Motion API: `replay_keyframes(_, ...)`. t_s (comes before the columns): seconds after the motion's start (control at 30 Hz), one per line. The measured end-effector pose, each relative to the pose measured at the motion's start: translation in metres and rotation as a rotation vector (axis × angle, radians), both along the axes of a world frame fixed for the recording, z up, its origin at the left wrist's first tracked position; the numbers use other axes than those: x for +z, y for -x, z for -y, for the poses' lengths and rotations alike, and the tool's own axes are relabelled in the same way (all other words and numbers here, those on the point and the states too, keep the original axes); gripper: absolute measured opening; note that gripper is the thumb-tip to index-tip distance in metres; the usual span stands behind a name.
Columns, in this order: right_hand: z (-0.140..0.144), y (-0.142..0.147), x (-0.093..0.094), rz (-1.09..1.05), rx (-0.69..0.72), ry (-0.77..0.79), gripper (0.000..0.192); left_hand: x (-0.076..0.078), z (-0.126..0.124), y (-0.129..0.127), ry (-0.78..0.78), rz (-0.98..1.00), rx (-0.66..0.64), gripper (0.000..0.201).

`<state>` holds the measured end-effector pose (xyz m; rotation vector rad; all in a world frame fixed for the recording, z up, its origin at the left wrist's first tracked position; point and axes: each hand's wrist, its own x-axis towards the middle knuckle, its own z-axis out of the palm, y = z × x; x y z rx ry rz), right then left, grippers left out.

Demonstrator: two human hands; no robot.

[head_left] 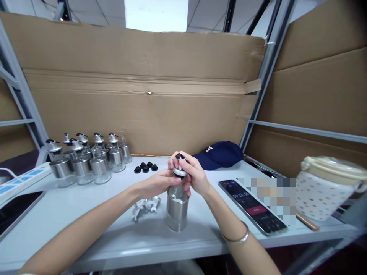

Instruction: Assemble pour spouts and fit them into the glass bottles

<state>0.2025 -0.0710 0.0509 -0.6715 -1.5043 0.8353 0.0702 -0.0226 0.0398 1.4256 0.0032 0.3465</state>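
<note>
A glass bottle with a steel sleeve (177,210) stands upright on the table in front of me. Around its neck, my left hand (161,181) has its fingers closed. My right hand (195,175) grips the silver pourer cap (179,173) with a black flip spout, which sits at the bottle's mouth. Whether the cap is fully seated is hidden by my fingers. Just left of the bottle lies a small heap of whitish-silver parts (146,206), too small to make out singly. Behind them are several black stoppers (146,167).
Several similar bottles (82,168), most with pourer caps, are grouped at the back left. A power strip (25,177) and a tablet (18,210) lie at the left. A navy cap (220,154), a phone (252,206) and a dotted canister (323,191) are on the right.
</note>
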Motion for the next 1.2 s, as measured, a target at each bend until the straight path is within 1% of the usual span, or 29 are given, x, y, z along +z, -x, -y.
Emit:
replay_keyframes(0.03, 0.000, 0.000, -0.001, -0.002, 0.012, -0.007, 0.036, 0.000, 0.000, 0.001, 0.009, -0.002, 0.015, 0.036)
replay_keyframes(0.1, 0.000, 0.000, -0.003, -0.014, 0.040, -0.008, 0.034, 0.000, 0.002, 0.002, -0.020, -0.018, 0.045, 0.037)
replay_keyframes(0.2, 0.003, 0.000, -0.010, -0.059, 0.063, 0.058, 0.032, 0.000, 0.003, 0.002, -0.072, -0.035, 0.052, 0.045)
replay_keyframes(0.27, 0.007, -0.001, -0.015, -0.091, 0.053, 0.129, 0.033, -0.002, 0.006, 0.001, -0.037, -0.029, 0.067, 0.052)
replay_keyframes(0.33, 0.009, 0.000, -0.021, -0.114, 0.030, 0.185, 0.034, -0.003, 0.011, -0.003, 0.007, -0.023, 0.135, 0.057)
replay_keyframes(0.47, 0.013, 0.005, -0.028, -0.165, -0.032, 0.198, 0.032, -0.006, 0.023, -0.011, 0.017, 0.031, 0.311, 0.054)
replay_keyframes(0.6, 0.018, 0.013, -0.029, -0.167, -0.124, 0.195, 0.027, -0.007, 0.030, -0.014, 0.062, 0.070, 0.375, 0.047)
replay_keyframes(0.77, 0.023, 0.022, -0.033, -0.140, -0.256, 0.101, 0.021, -0.011, 0.031, -0.014, 0.123, 0.103, 0.371, 0.038)
replay_keyframes(0.93, 0.023, 0.025, -0.036, -0.093, -0.355, -0.038, 0.017, -0.018, 0.031, -0.016, 0.145, 0.153, 0.432, 0.036)
replay_keyframes(1.1, 0.022, 0.024, -0.035, -0.045, -0.383, -0.118, 0.021, -0.020, 0.033, -0.018, 0.049, 0.202, 0.555, 0.031)
replay_keyframes(1.2, 0.022, 0.024, -0.038, -0.053, -0.396, -0.116, 0.021, -0.018, 0.036, -0.018, -0.050, 0.185, 0.600, 0.032)
